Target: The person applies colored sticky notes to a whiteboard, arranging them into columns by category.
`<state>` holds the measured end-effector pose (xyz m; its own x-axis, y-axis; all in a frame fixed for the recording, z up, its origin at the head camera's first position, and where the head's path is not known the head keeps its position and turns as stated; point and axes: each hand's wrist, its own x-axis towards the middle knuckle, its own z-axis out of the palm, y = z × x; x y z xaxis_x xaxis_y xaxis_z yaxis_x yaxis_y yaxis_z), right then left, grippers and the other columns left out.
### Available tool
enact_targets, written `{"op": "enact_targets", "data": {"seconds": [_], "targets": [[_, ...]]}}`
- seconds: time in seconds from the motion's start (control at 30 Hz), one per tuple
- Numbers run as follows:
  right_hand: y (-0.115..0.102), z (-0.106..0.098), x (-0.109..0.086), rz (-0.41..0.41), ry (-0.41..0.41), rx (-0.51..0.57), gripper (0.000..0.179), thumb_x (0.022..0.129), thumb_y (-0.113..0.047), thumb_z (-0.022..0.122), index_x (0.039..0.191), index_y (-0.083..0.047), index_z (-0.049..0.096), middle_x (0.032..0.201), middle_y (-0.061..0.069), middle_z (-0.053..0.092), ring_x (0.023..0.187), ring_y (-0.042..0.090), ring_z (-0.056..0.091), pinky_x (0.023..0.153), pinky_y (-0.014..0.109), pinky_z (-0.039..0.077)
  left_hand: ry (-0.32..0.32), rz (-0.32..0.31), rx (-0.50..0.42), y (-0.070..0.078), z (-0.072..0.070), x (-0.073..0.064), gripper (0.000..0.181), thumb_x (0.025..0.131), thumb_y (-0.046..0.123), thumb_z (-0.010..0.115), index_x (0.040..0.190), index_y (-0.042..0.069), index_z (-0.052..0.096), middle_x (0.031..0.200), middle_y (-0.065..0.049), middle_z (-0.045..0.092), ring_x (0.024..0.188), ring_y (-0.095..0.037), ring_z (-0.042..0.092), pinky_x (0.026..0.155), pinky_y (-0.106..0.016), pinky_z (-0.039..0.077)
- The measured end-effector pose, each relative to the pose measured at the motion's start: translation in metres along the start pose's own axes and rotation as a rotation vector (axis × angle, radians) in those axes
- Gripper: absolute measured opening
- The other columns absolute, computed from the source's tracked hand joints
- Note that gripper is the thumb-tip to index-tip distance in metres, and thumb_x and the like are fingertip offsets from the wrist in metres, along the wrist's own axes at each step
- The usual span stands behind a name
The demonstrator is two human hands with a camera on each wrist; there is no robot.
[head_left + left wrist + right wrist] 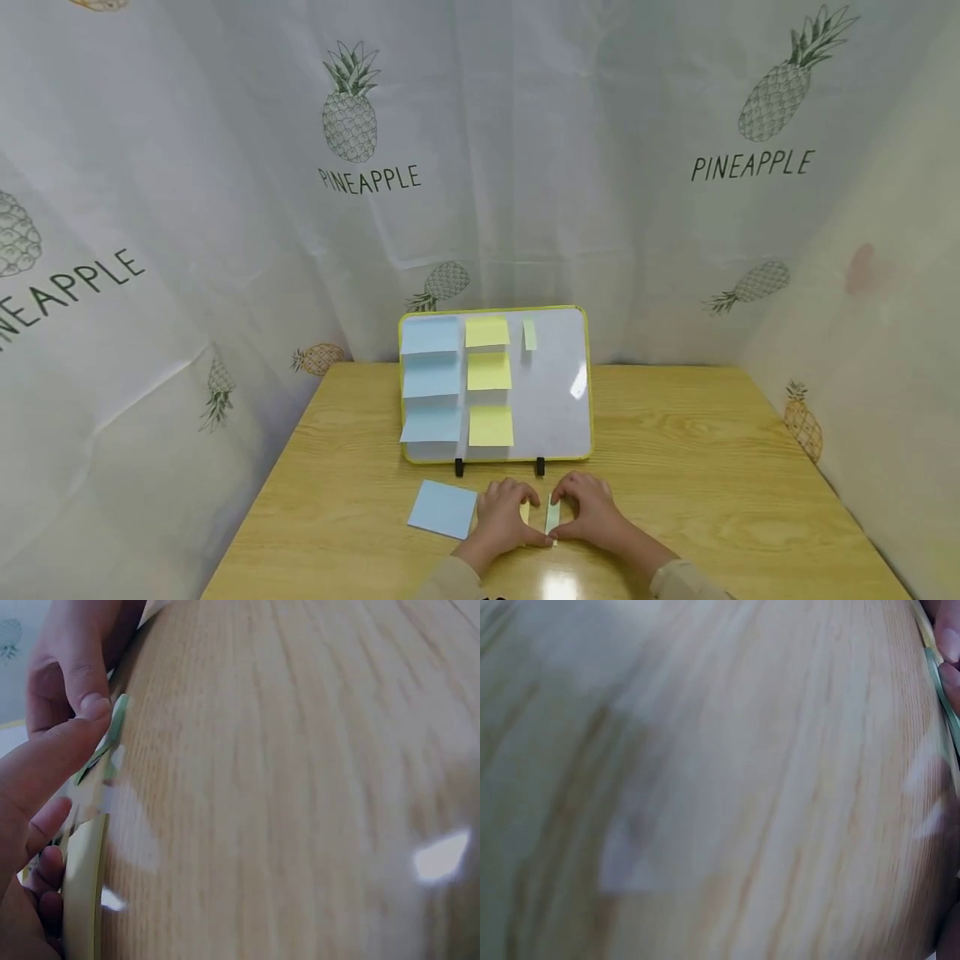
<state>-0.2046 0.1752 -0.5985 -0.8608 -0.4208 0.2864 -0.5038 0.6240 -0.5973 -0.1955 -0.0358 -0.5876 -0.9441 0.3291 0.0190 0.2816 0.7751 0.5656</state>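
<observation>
A thin pad of green sticky notes (553, 514) lies at the front of the table, with my right hand (588, 510) curved around its right side. The right thumb and index finger grip the pad at its ends. My left hand (504, 517) bends around a narrow yellow pad (526, 511), its curled fingers (51, 864) beside that pad. The left thumb (64, 754) reaches across to the green notes' lower end and meets the right thumb there. I cannot tell whether the left thumb pinches the green notes. The right wrist view catches only fingertips and a green edge.
A blue note pad (442, 509) lies left of my left hand. Behind the hands a yellow-rimmed whiteboard (551, 400) stands on black feet, bearing three blue notes (431, 374), three yellow notes (489, 372) and one small green note (529, 334). A pineapple-print curtain (555, 208) encloses the table.
</observation>
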Motion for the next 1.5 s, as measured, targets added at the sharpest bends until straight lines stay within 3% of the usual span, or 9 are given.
{"op": "enact_targets", "data": {"seconds": [0.23,0.43,0.57,0.67,0.9,1.13,1.23,1.5], "targets": [[0.001,-0.002,0.000,0.006,0.025,0.003,0.042,0.063,-0.049,0.087,0.089,-0.028,0.062,0.100,-0.016,0.057,0.096,0.013,0.050,0.084,0.050,0.030,0.040,0.020,-0.010,0.001,0.005,0.002,0.050,0.059,0.056,0.088,0.094,0.032,0.061,0.098,0.014,0.047,0.097,-0.017,0.042,0.084,-0.051,0.033],[0.003,-0.004,0.004,0.045,0.006,0.072,0.033,0.069,-0.041,0.086,0.090,-0.027,0.064,0.099,-0.016,0.059,0.096,0.013,0.051,0.083,0.047,0.029,0.047,0.026,-0.016,0.001,0.004,0.001,0.046,0.060,0.052,0.088,0.094,0.035,0.062,0.097,0.016,0.045,0.096,-0.017,0.041,0.082,-0.047,0.032],[0.006,-0.008,0.007,0.137,-0.036,0.228,0.029,0.075,-0.032,0.085,0.095,-0.022,0.067,0.098,-0.011,0.063,0.094,0.012,0.054,0.088,0.039,0.038,0.041,0.031,-0.039,0.000,0.004,0.000,0.043,0.062,0.049,0.088,0.095,0.039,0.064,0.093,0.018,0.041,0.092,-0.013,0.037,0.080,-0.043,0.029],[0.007,-0.011,0.010,0.193,-0.077,0.351,0.029,0.079,-0.027,0.083,0.101,-0.014,0.067,0.100,-0.004,0.064,0.092,0.013,0.056,0.081,0.029,0.046,0.042,0.046,-0.053,0.000,0.002,-0.001,0.042,0.063,0.048,0.088,0.097,0.041,0.066,0.091,0.017,0.039,0.089,-0.012,0.035,0.078,-0.041,0.028],[0.003,-0.025,0.014,0.228,-0.151,0.535,0.032,0.087,-0.018,0.075,0.111,0.001,0.064,0.103,0.011,0.066,0.090,0.016,0.058,0.077,0.026,0.048,0.024,0.046,-0.048,-0.001,0.002,-0.002,0.048,0.064,0.047,0.087,0.108,0.042,0.069,0.089,0.017,0.036,0.086,-0.010,0.032,0.076,-0.038,0.025],[-0.006,-0.041,0.019,0.221,-0.190,0.555,0.035,0.089,-0.012,0.072,0.116,0.007,0.061,0.105,0.012,0.063,0.094,0.025,0.059,0.075,0.028,0.050,0.023,0.057,-0.031,-0.004,0.005,0.000,0.051,0.064,0.047,0.087,0.111,0.046,0.067,0.089,0.018,0.035,0.084,-0.009,0.031,0.075,-0.038,0.026],[-0.007,-0.042,0.023,0.235,-0.188,0.546,0.033,0.089,-0.011,0.072,0.115,0.006,0.062,0.101,0.010,0.064,0.091,0.023,0.059,0.073,0.029,0.051,0.019,0.058,-0.025,-0.004,0.006,0.000,0.050,0.065,0.047,0.087,0.111,0.047,0.067,0.089,0.018,0.035,0.084,-0.009,0.030,0.075,-0.038,0.025],[-0.005,-0.039,0.036,0.275,-0.114,0.495,0.019,0.089,-0.005,0.070,0.107,0.001,0.065,0.088,0.006,0.062,0.080,0.017,0.059,0.068,0.029,0.051,0.016,0.063,-0.038,-0.004,0.003,0.000,0.052,0.066,0.045,0.087,0.113,0.046,0.067,0.089,0.016,0.036,0.083,-0.009,0.030,0.074,-0.037,0.024]]}}
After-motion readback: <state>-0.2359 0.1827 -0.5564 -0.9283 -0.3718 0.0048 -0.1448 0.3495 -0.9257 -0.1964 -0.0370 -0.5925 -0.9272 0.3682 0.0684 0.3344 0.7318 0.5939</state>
